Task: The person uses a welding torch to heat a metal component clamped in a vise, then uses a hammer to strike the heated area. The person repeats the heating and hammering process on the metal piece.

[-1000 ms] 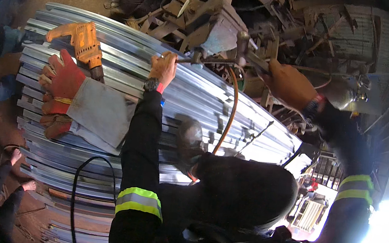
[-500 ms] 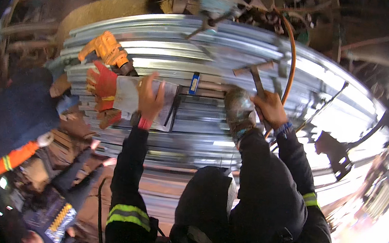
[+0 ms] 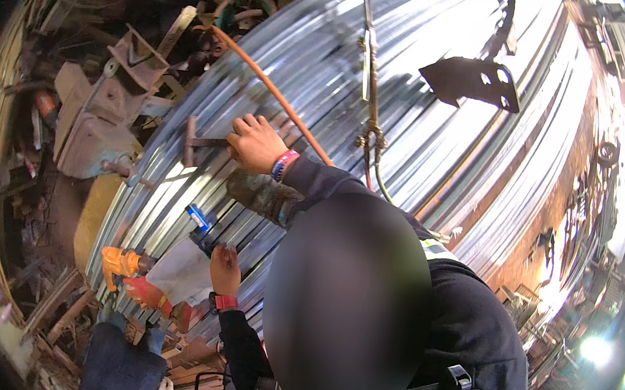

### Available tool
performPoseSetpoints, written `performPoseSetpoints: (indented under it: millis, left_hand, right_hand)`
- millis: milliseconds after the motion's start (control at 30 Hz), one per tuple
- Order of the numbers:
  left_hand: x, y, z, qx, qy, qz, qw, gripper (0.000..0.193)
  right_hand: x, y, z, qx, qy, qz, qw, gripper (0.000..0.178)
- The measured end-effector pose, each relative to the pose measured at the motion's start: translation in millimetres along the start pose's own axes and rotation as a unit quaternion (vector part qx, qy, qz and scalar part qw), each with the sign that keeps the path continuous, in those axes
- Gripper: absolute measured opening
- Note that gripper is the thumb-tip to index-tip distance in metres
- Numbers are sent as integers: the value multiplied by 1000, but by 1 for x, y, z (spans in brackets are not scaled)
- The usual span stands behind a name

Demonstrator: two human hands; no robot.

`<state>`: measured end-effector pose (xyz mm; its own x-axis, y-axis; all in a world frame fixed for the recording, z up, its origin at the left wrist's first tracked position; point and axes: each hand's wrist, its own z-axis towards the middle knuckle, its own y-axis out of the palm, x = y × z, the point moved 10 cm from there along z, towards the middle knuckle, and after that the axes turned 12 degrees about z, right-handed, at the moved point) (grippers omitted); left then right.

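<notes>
Swung round since before, right hand (image 3: 255, 143) grips the hammer (image 3: 198, 142) on the metal sheets (image 3: 426, 131), left hand (image 3: 225, 269) spread flat beside it, hammering apparently unfinished.

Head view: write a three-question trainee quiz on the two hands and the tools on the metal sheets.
1. True or false: the right hand grips a hammer against the stack of corrugated metal sheets.
2. Which thing lies nearest the left hand, the one with a red wristband? A the small blue marker-like thing; B the long cutting torch; C the dark plate with holes.
3. Fill in: the hose that runs over the sheets past the right hand is ____ in colour.

Key: 1 true; 2 A; 3 orange.
</notes>
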<state>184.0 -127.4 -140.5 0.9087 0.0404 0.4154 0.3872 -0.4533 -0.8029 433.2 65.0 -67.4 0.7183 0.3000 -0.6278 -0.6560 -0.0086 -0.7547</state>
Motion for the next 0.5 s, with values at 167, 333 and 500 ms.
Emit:
performPoseSetpoints:
  millis: [167, 333, 500]
  left_hand:
    - [84, -19, -32, 25, 55, -87, 994, 19]
    - [163, -97, -161, -137, 60, -114, 982, 13]
    - [187, -135, -342, -324, 83, -234, 913, 16]
  right_hand:
    - [45, -75, -105, 139, 115, 215, 960, 14]
    - [0, -198, -171, 120, 161, 390, 899, 15]
    - [-256, -395, -183, -105, -389, 548, 733, 18]
